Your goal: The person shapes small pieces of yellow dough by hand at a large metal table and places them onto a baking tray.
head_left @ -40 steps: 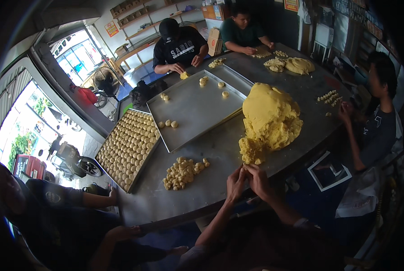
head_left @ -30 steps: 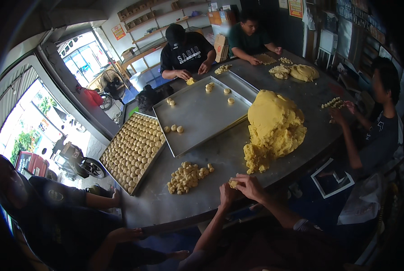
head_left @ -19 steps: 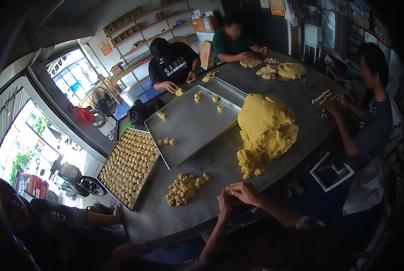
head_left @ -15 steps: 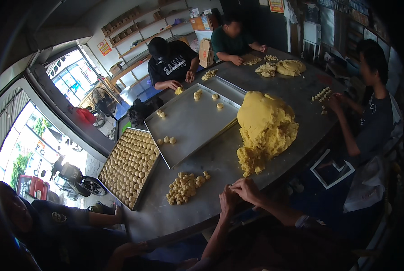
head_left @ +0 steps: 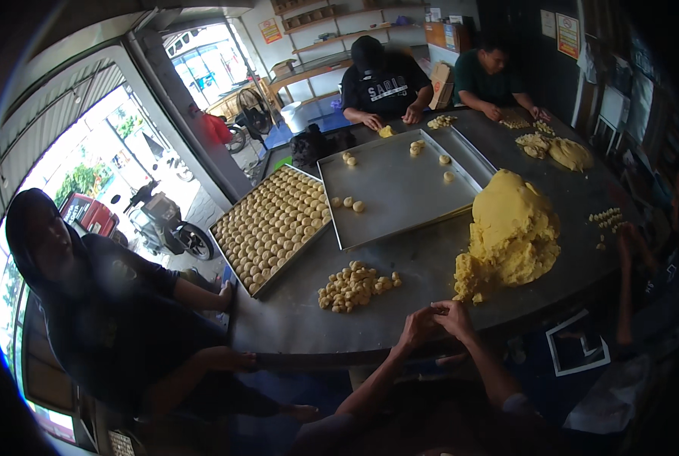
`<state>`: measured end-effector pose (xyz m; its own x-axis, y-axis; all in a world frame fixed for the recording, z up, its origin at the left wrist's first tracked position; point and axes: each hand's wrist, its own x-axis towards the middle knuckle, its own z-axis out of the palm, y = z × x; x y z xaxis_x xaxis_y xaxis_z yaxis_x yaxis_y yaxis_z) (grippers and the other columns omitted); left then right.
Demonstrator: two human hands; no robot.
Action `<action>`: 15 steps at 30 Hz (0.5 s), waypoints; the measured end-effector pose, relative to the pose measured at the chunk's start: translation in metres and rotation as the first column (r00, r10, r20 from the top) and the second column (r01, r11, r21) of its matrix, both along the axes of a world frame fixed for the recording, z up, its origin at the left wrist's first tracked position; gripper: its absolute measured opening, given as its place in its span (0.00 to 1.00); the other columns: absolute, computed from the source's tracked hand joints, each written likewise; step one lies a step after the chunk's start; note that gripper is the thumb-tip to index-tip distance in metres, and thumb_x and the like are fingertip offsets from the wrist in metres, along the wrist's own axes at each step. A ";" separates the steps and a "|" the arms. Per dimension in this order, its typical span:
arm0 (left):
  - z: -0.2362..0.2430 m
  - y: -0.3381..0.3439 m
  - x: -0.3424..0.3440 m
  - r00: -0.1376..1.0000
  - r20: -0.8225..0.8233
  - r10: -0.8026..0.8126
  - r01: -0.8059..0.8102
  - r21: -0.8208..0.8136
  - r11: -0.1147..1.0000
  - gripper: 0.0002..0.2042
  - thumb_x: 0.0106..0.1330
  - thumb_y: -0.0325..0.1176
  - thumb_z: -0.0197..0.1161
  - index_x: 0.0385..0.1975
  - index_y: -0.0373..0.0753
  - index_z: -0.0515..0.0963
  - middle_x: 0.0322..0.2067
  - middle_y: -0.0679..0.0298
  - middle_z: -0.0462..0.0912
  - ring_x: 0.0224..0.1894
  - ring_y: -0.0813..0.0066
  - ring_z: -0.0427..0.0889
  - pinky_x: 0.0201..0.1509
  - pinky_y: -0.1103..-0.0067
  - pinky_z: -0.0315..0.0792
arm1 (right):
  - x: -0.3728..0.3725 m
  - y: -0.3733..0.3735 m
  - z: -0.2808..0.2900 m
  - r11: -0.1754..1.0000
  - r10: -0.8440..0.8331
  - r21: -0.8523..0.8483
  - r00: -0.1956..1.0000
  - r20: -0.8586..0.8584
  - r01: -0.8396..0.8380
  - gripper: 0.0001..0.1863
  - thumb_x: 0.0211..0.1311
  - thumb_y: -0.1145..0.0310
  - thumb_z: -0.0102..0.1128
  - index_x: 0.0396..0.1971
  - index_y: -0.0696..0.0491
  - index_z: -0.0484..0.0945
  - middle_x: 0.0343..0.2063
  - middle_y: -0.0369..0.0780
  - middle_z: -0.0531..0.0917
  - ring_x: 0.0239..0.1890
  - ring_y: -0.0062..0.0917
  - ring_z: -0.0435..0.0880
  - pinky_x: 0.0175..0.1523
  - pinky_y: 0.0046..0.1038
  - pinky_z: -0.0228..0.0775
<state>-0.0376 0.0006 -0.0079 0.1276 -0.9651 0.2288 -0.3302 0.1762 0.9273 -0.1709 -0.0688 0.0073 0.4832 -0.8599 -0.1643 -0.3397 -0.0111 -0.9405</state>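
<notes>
My left hand (head_left: 418, 328) and my right hand (head_left: 455, 320) meet over the near edge of the metal table (head_left: 309, 332). Their fingers are bent and pressed together at the tips; whatever is between them is too small or hidden to make out. Just beyond my right hand rises a big mound of yellow dough (head_left: 513, 228), crumbly at its near left side. To the left of my hands lies a heap of small pale dough pieces (head_left: 355, 287).
At the left, a tray (head_left: 295, 259) holds rows of round dough balls. A larger tray (head_left: 393, 190) behind carries a few balls. One person (head_left: 104, 304) stands at the left end; others work across the table and at the right. Softer dough (head_left: 570, 154) lies far right.
The view has swung left, so the table and my hands appear farther right. My hands stay together at the table edge. The person at the left end shows more fully.
</notes>
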 end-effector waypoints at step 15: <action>-0.023 -0.025 0.021 0.736 -0.677 0.028 0.137 0.189 0.972 0.24 0.76 0.52 0.43 0.37 0.34 0.74 0.27 0.69 0.73 0.28 0.77 0.71 0.37 0.77 0.70 | -0.081 -0.039 -0.018 0.686 -0.358 -0.723 0.827 -0.434 -0.082 0.27 0.63 0.69 0.61 0.61 0.60 0.66 0.58 0.49 0.73 0.58 0.43 0.74 0.59 0.34 0.72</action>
